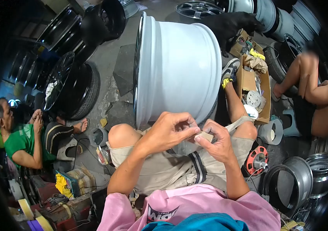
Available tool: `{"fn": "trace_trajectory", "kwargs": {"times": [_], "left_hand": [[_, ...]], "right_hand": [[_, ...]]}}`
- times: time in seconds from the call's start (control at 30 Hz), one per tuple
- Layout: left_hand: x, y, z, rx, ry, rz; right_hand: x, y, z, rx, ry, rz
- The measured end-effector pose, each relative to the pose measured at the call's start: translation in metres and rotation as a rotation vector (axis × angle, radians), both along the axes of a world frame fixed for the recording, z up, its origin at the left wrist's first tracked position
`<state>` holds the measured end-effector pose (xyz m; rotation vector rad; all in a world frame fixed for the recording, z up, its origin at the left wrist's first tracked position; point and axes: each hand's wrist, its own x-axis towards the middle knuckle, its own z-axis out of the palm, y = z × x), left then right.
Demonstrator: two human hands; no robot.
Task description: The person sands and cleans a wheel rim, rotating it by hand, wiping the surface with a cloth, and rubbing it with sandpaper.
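Above my lap, both hands meet at a small tan piece (206,136), which looks like folded paper or sandpaper. My left hand (173,133) pinches its left edge between thumb and fingers. On its other side, the thumb and fingers of my right hand (217,141) close on the same piece. Just beyond my hands a large silver-white wheel rim (175,65) lies on its side between my legs, its dark-edged lip (139,73) at the left. Neither hand visibly grips the rim.
An open cardboard box (245,82) of discs and scraps stands right of the rim, near a black dog (229,27). A red cable reel (257,159) is by my right knee. People sit at the left and right. More rims (289,184) and tyres (89,92) surround me.
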<state>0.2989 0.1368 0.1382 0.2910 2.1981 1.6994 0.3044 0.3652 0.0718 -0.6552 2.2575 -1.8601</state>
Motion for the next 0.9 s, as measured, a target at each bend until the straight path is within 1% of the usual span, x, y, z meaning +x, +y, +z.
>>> {"fn": "trace_trajectory", "kwargs": {"times": [0.03,0.1,0.13,0.3,0.33,0.37,0.4,0.43,0.5,0.53,0.57,0.63,0.67,0.7,0.73,0.77,0.83,0.87,0.9], "left_hand": [[0.000,0.000,-0.002,0.004,-0.003,-0.004],[0.000,-0.004,-0.005,0.060,0.012,-0.006],[0.001,-0.004,-0.005,0.062,0.012,-0.011],[-0.002,0.000,0.002,0.091,0.137,-0.006],[-0.003,0.000,0.008,0.094,0.140,-0.014],[-0.005,-0.001,0.017,0.028,0.128,-0.038],[-0.007,-0.001,0.025,-0.038,0.117,-0.061],[-0.011,0.000,0.030,-0.033,0.123,-0.068],[-0.020,0.001,0.036,-0.244,0.389,-0.077],[-0.033,-0.003,0.035,-0.375,0.557,-0.137],[-0.047,-0.002,0.031,-0.366,0.563,-0.136],[-0.078,0.003,0.018,-0.528,0.969,0.003],[-0.095,0.004,0.015,-0.520,0.979,0.016],[-0.112,0.005,0.013,-0.650,1.056,0.012],[-0.125,0.006,0.009,-0.781,1.131,0.008],[-0.134,0.008,0.001,-0.770,1.143,0.013],[-0.146,0.015,-0.007,-0.872,1.242,-0.026],[-0.145,0.016,-0.014,-0.860,1.249,-0.026],[-0.135,0.018,-0.013,-0.831,1.174,-0.105]], "right_hand": [[-0.001,0.000,0.001,0.004,-0.003,-0.004],[-0.003,-0.001,0.005,-0.148,0.038,0.077],[-0.003,-0.001,0.006,-0.152,0.062,0.118],[0.001,-0.012,0.010,-0.179,0.122,0.103],[0.004,-0.011,0.014,-0.203,0.006,0.118],[0.006,-0.009,0.016,-0.226,-0.109,0.133],[0.006,-0.010,0.012,-0.282,-0.109,0.129],[0.005,-0.009,0.012,-0.278,-0.102,0.123],[0.002,-0.010,0.015,-0.251,-0.118,-0.024],[-0.004,-0.012,0.011,-0.174,-0.009,-0.121],[-0.011,-0.010,0.006,-0.164,-0.003,-0.123],[-0.028,-0.006,-0.002,0.044,0.190,-0.353],[-0.037,-0.006,0.000,0.097,0.300,-0.459],[-0.043,-0.003,-0.004,0.099,0.285,-0.520],[-0.049,-0.001,-0.002,0.149,0.369,-0.560],[-0.055,0.000,0.000,0.200,0.452,-0.603],[-0.060,-0.001,-0.006,0.229,0.502,-0.621],[-0.063,-0.002,-0.012,0.251,0.539,-0.629],[-0.063,-0.004,-0.018,0.259,0.541,-0.635]]}}
